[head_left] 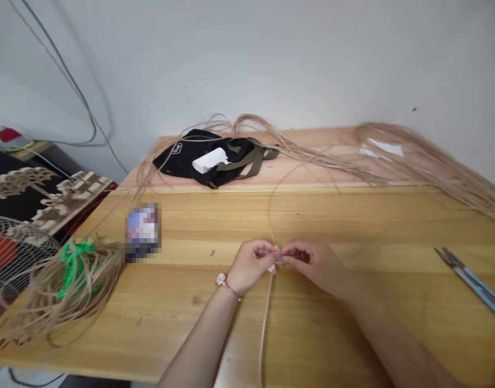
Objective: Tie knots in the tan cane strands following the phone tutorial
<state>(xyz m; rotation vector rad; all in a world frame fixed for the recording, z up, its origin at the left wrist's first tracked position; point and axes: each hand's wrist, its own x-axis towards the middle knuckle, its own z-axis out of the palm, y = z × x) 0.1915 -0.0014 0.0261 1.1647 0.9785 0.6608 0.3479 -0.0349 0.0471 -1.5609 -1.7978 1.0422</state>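
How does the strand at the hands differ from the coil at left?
The strand runs as one slim line; the coil is many loops. The left hand and right hand pinch the strand; the coil lies untouched. Green material shows in the coil, none on the strand. Both are tan.

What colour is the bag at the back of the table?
Mostly black; the bag shows best in the head view.

The left hand (249, 267) and right hand (318, 267) hide most of what they pinch on the pale strand (265, 323). The bottom edge cuts off that strand and the 2 forearms (209, 334); the right edge crops the blue snips (485, 299) and a strand bundle (437, 164). Pixel blocks mask an object (143, 229). The watch dial (220, 279) is too small to read.
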